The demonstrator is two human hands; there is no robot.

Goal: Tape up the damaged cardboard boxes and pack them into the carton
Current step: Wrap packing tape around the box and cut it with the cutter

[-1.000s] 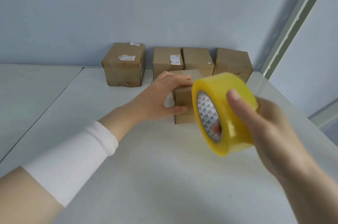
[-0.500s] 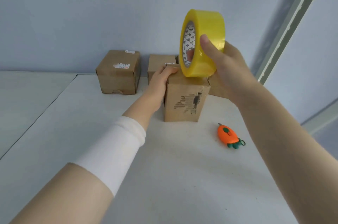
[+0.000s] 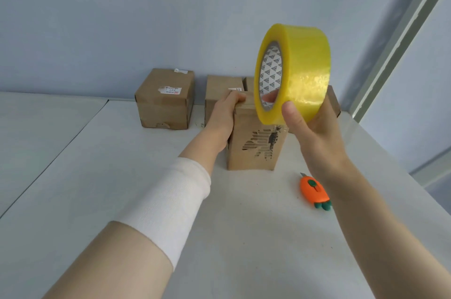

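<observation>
Here, the damaged box [image 3: 253, 149] stands at centre frame, its torn face showing bare corrugation, while the left hand [image 3: 223, 115] clasps its top edge. Just to the right, the right hand [image 3: 310, 128] grips the yellow tape roll [image 3: 302, 74] close over the box's top. Tape pulled crooked could wrinkle across the ragged tear, and a hard tug could tip the box. A carrot-shaped cutter [image 3: 314, 191] lies at lower right, and other boxes [image 3: 166, 103] line the wall.
</observation>
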